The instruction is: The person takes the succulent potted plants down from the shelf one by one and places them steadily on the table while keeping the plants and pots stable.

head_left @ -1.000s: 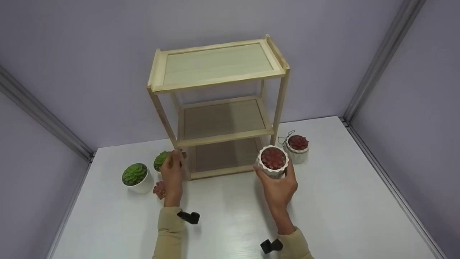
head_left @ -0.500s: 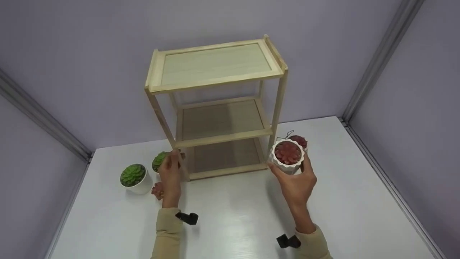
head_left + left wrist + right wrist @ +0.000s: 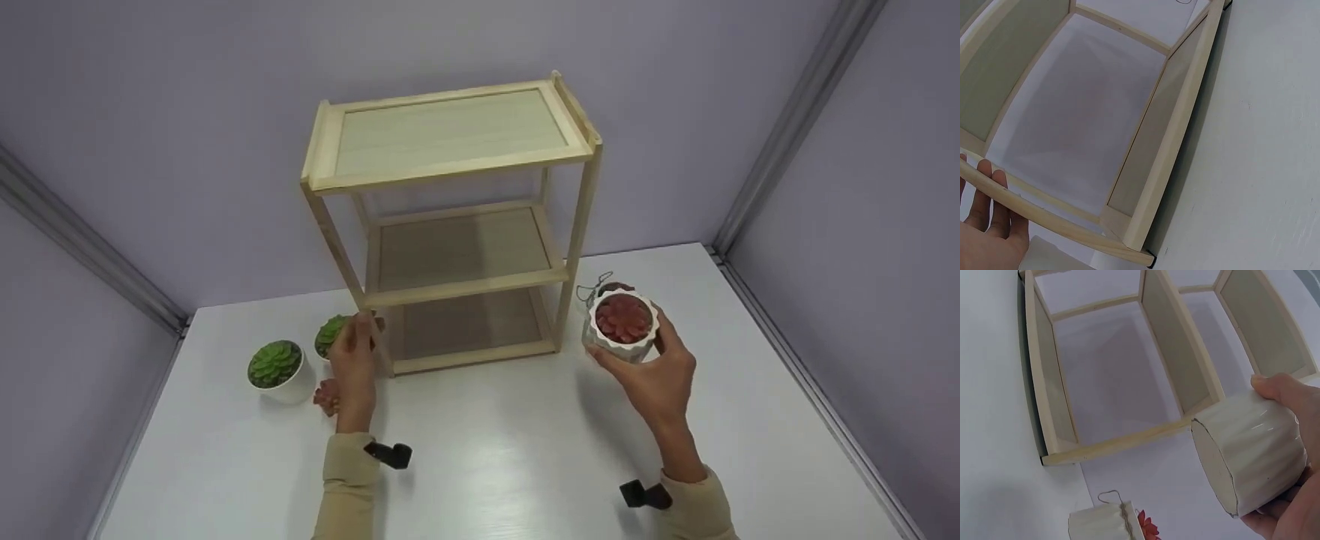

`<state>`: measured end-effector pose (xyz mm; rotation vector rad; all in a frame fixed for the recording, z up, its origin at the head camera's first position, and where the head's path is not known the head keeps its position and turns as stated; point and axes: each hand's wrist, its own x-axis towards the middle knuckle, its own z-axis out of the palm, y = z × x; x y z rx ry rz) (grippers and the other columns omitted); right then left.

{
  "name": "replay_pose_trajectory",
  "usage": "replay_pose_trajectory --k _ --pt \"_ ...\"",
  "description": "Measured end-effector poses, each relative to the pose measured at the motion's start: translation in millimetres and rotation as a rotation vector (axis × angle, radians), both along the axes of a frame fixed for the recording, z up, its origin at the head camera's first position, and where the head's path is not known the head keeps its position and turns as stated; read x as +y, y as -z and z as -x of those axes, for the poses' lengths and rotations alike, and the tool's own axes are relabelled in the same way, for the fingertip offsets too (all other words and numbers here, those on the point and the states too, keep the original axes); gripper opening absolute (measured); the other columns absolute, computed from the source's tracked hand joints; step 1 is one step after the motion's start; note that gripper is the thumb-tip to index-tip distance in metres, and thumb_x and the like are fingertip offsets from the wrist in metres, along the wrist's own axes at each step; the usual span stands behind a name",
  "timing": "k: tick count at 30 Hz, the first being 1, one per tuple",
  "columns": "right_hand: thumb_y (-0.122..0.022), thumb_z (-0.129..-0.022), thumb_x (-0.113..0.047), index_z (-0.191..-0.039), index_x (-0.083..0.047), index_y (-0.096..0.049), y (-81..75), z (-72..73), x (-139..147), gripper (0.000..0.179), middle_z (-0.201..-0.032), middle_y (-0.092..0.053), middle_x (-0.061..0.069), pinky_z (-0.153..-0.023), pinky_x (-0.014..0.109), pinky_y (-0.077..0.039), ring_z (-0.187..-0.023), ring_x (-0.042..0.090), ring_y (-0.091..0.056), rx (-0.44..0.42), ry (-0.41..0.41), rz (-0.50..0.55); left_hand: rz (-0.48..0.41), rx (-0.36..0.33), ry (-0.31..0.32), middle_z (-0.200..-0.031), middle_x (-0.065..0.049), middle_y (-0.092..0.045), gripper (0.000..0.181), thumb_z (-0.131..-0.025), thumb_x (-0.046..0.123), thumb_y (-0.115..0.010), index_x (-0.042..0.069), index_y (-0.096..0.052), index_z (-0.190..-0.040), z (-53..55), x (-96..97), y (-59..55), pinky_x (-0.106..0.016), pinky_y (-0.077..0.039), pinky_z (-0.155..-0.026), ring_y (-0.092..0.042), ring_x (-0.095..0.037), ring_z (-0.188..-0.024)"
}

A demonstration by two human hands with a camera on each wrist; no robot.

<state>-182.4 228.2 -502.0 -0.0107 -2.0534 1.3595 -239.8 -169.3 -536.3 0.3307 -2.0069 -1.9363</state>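
Observation:
My right hand point(image 3: 661, 386) grips a white fluted pot point(image 3: 1258, 450) with a red artificial succulent point(image 3: 623, 318) in it. The pot is up off the table, right of a three-tier wooden shelf point(image 3: 469, 285), and its pale base shows in the right wrist view. Behind it, partly covered, stands another red succulent in a white pot point(image 3: 1098, 523) with twine tied round it. At the shelf's front left post point(image 3: 1044, 215), my left hand point(image 3: 354, 371) holds on, its fingers curled round the wood below the middle tier.
Left of the shelf stand a green succulent in a white pot point(image 3: 291, 379) and a second green succulent point(image 3: 330, 335), partly behind my left hand. A reddish succulent point(image 3: 327, 397) shows beside that wrist. Grey-lilac walls point(image 3: 847, 262) enclose the white table point(image 3: 480, 457).
My right hand has carried the white pot rightward, away from the shelf's front right corner and in front of the twine-tied pot. My left hand has stayed on the post.

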Motion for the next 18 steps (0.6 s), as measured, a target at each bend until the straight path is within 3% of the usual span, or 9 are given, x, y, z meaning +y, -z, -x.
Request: replay_pose_trajectory --k 6,10,18 --pt "-0.103 -0.062 -0.007 -0.144 0.001 -0.060 11.0 3.2 17.3 0.093 -0.138 -0.070 0.017 -0.102 0.003 -0.044 -0.124 -0.008 -0.059 -0.041 -0.077 -0.012 -0.020 0.016 0.029 -0.132 -0.014 -0.073 0.049 -0.109 0.049 -0.051 0.013 -0.068 -0.137 -1.4 -1.0 -1.1 -0.040 -0.048 -0.116 -0.063 -0.015 -0.128" --pt "-0.103 -0.063 -0.010 -0.144 -0.002 -0.061 17.9 8.9 28.1 0.092 -0.137 -0.070 0.014 -0.098 0.004 -0.046 -0.121 -0.007 -0.061 -0.075 -0.121 0.005 -0.051 0.038 0.037 -0.131 -0.018 -0.071 0.048 -0.110 0.045 -0.052 0.008 -0.068 -0.136 -0.9 -1.9 1.0 -0.040 -0.046 -0.118 -0.063 -0.014 -0.126" --pt "-0.102 -0.066 -0.013 -0.147 -0.008 -0.060 37.1 17.0 50.3 0.092 -0.141 -0.068 0.010 -0.096 0.002 -0.044 -0.120 -0.010 -0.058 -0.180 -0.176 -0.027 -0.027 0.009 0.034 -0.132 -0.013 -0.072 0.048 -0.109 0.050 -0.052 0.013 -0.069 -0.134 1.3 -3.7 2.6 -0.041 -0.047 -0.119 -0.061 -0.015 -0.130"
